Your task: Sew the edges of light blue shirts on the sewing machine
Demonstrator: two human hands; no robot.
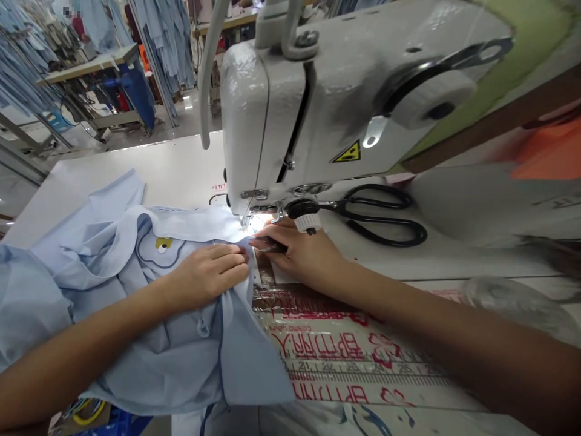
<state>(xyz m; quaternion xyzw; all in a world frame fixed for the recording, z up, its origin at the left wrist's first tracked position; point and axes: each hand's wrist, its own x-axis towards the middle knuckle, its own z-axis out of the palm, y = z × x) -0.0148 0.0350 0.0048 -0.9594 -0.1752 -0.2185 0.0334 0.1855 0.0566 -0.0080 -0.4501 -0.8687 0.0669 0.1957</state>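
Light blue fabric [158, 339] with dark piping and a small yellow-and-white patch [163, 244] spreads over the left of the sewing table. Its upper edge runs under the lit needle area of a white sewing machine [281, 115]. My left hand [206, 275] lies on the fabric just left of the needle, fingertips curled together at the cloth's edge. Right of the needle, my right hand [302, 251] grips a small dark tool [272, 244], perhaps thread snips, its fingertips close to the fabric edge.
Black-handled scissors [385, 233] lie behind my right hand, beside the machine. A printed ruler strip [354, 368] runs along the table's front. Orange material [549, 151] is at the right. Blue garments [167, 42] hang in the background near another table [91, 68].
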